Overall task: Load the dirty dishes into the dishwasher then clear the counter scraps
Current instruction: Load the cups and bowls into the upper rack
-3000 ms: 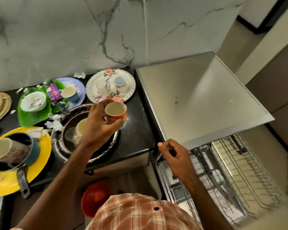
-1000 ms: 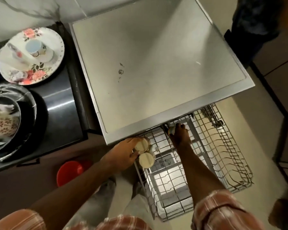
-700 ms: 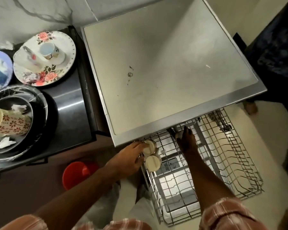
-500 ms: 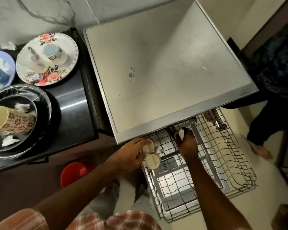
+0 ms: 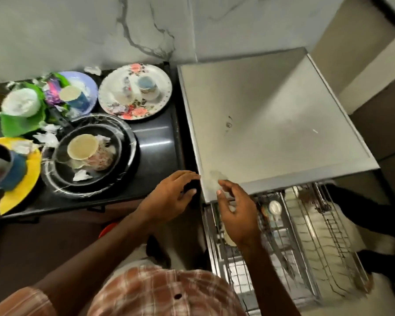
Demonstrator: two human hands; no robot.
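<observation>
My left hand (image 5: 169, 197) hovers empty with relaxed fingers over the counter's right front corner. My right hand (image 5: 236, 210) is also empty, fingers loose, above the left end of the pulled-out wire dishwasher rack (image 5: 306, 242). A small pale cup (image 5: 274, 207) sits in the rack just right of that hand. On the black counter (image 5: 155, 142) a floral mug (image 5: 89, 151) lies in a black pan on a black plate (image 5: 126, 142). A floral plate (image 5: 135, 92) holds a small blue cup and a glass.
The steel dishwasher top (image 5: 271, 124) stands right of the counter. Further left are a blue plate with a blue cup (image 5: 74, 96), a green plate with a white bowl (image 5: 21, 106), a yellow plate (image 5: 21, 179) and paper scraps. A red bin (image 5: 107, 229) sits below. A person's dark-clothed legs (image 5: 374, 215) are at right.
Both hands let go of the cups in the rack and rose to counter height, now empty. The view swung left and up, back toward the dirty dishes.
</observation>
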